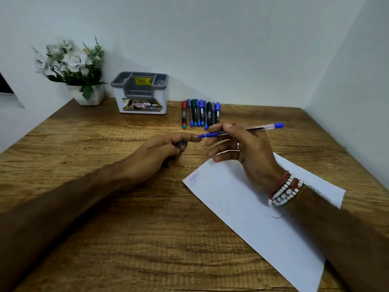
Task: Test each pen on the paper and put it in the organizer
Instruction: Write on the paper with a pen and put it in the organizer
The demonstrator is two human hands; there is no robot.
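Note:
My right hand (244,148) grips a blue ballpoint pen (271,126) held level above the table, uncapped, its tip pointing left. My left hand (166,148) is curled around a small blue pen cap (181,144), its fingertips almost touching the pen's tip. A white paper (248,211) lies under my right wrist with a blue scribble (194,178) near its left corner. Several pens and markers (200,113) lie side by side behind my hands. The grey and white organizer (141,93) stands at the back, its compartments showing no pens.
A white pot with white flowers (73,70) stands at the back left beside the organizer. Walls close in the wooden table (105,207) at the back and on the right. A bead bracelet (284,191) circles my right wrist.

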